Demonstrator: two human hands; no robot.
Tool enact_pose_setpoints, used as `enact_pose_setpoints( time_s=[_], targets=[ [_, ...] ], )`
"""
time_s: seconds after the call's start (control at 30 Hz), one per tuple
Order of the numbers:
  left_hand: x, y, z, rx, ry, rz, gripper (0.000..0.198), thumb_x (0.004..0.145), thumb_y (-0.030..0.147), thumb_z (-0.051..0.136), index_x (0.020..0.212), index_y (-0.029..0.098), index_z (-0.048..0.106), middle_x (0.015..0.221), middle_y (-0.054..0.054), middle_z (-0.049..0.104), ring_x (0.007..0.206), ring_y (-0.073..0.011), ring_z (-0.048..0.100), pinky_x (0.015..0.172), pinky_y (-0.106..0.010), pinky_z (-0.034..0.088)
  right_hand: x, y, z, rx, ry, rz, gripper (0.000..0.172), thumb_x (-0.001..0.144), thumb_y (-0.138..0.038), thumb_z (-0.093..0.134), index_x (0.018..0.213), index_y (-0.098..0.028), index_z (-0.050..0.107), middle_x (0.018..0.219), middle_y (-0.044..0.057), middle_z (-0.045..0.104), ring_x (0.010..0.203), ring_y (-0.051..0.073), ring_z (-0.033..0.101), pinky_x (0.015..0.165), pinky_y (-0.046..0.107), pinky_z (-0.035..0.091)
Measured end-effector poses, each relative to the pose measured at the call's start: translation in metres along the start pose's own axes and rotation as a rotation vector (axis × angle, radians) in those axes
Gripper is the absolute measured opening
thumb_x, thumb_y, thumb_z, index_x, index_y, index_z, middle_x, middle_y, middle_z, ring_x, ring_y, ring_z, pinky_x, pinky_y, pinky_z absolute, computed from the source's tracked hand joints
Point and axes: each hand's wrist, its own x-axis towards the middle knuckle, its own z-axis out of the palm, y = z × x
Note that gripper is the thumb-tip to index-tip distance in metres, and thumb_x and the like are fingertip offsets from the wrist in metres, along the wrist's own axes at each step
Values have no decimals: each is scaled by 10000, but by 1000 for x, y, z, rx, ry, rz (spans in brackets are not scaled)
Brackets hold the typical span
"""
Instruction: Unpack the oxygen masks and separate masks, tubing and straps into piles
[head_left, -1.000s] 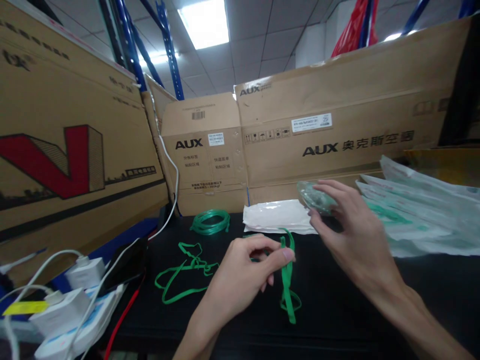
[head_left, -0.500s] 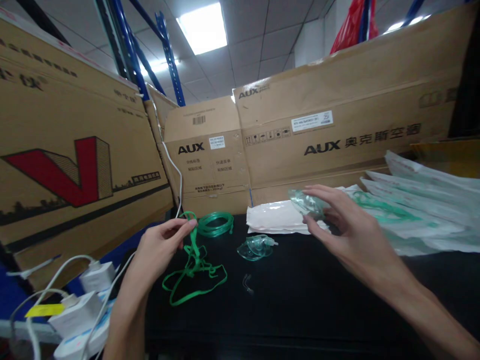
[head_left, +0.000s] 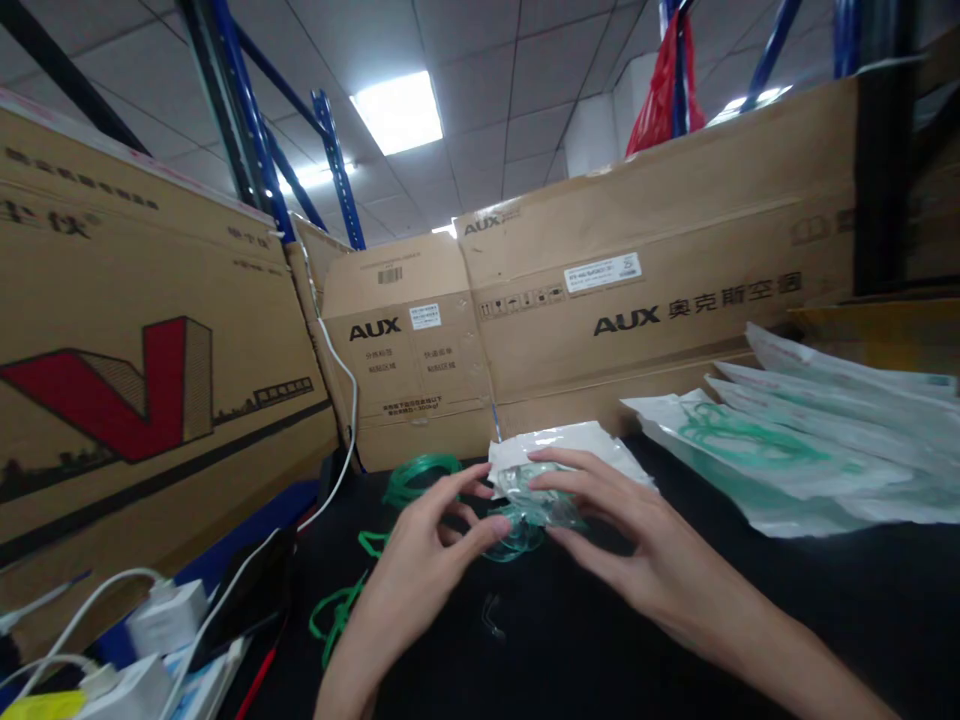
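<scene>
Leaving the green strap [head_left: 337, 612] where it lies, the left hand [head_left: 439, 545] has swung in to the middle, and the right hand [head_left: 622, 545] has brought the clear mask [head_left: 536, 505] down to meet it. Far left, white chargers [head_left: 161, 620] and their cables crowd the edge, out of the working patch. Coiled green tubing [head_left: 420, 470] sits behind the strap, near but apart. Left fingertips curl at the mask's near rim; whether they close on it I cannot tell. Right fingers spread over the top and clamp the mask, a light hold that probably spares the soft shell. It hangs just above the black surface [head_left: 862, 590], in front of a white pouch [head_left: 577, 440]. Sealed pouches [head_left: 780, 450] fan out at right. Cardboard boxes [head_left: 660, 300] wall the surface, with blue racking [head_left: 337, 150] and ceiling lights above.
</scene>
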Motion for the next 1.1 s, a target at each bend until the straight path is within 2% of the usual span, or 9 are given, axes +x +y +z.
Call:
enact_pose_setpoints(
  time_s=[0.1,0.2,0.3,0.4,0.57,0.67,0.77,0.9,1.1],
  targets=[
    [3,3,15,-50,17,59,466,898,457,714,1286,199,708,1103,-93,726,936,-217,655,786,-293,524,-1,-3,2,128,-73,51,360,919,-145,666,1224,-331,707,1437,40,655,1356,229,603,1167,417,479],
    [3,5,18,-37,107,109,285,927,422,680,1066,188,763,979,-72,733,851,-200,651,726,-272,514,-1,-7,2,313,-103,203,509,855,-206,774,1333,-348,672,1484,44,621,1357,251,602,1131,412,513],
    [0,7,17,17,228,238,138,925,317,682,933,209,767,937,-46,731,829,-180,664,674,-235,500,0,-10,3,514,-107,378,624,838,-374,818,1424,-293,619,1325,83,719,1160,256,721,1023,398,588],
    [-2,7,17,107,292,439,112,920,206,676,869,233,772,909,-29,736,836,-161,690,658,-203,502,3,-12,5,549,-93,447,507,925,-561,682,1290,-211,720,1028,87,791,906,238,766,878,375,628],
    [-6,9,17,225,296,656,201,936,122,633,924,251,786,923,-25,752,814,-143,710,690,-199,532,6,-16,4,514,-125,427,477,946,-625,618,1054,-203,812,956,74,779,792,216,735,755,330,614],
    [-9,13,13,221,273,573,178,949,198,655,1026,272,797,983,-35,761,834,-158,713,692,-214,542,7,-20,-2,421,-94,413,409,922,-571,679,1096,-223,807,1000,72,790,908,248,740,857,367,606],
    [-11,19,8,135,236,381,230,948,353,689,1138,265,785,1070,-57,763,883,-191,710,725,-246,562,5,-27,-11,286,-20,394,381,878,-499,757,1155,-239,792,1134,79,786,1088,287,709,1024,433,548],
    [-16,24,1,-32,136,166,453,958,582,614,1109,198,802,1045,-89,765,901,-227,687,796,-300,555,1,-41,-23,222,17,396,394,856,-443,790,1189,-232,779,1192,85,776,1097,288,710,1028,431,549],
    [-31,39,-4,-241,-140,166,535,1002,604,532,1116,157,805,1031,-78,754,1007,-240,636,929,-319,462,0,-66,-26,183,8,380,386,865,-447,777,1205,-267,785,1218,61,778,1107,269,721,1013,385,563]
  ],
)
